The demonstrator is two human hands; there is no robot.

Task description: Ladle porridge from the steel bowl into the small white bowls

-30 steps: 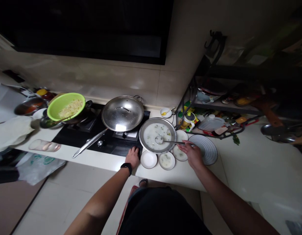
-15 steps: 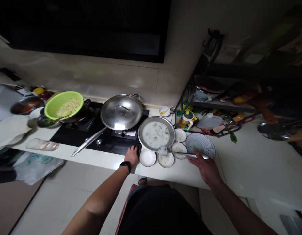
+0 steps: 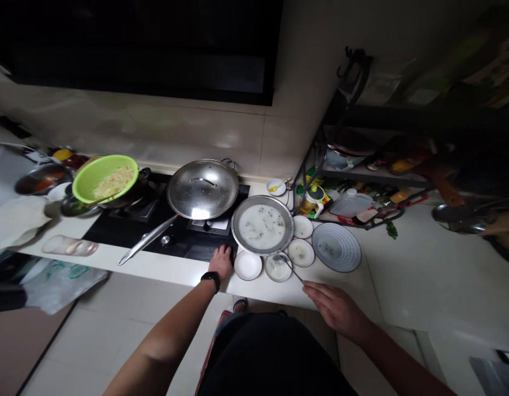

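Observation:
My right hand is closed on the handle of a metal ladle. The ladle's head lies over a small white bowl that has whitish soup in it. Flat on the edge of the black cooktop rests my left hand, fingers extended and holding nothing. Just behind stands a large metal basin of white soup with green bits. Beside it are another small bowl with soup, a bowl at the back and a plain white bowl. A larger patterned bowl holds some soup.
A lidded pan sits on the cooktop, its long handle pointing toward the front left. Further left are a green bowl of shredded food and a glass lying on its side. A crowded rack stands to the right.
The ladle has moved from the basin's front rim into the small front bowl, and its handle has swung toward me. My right hand came nearer and lower. My left hand stayed put.

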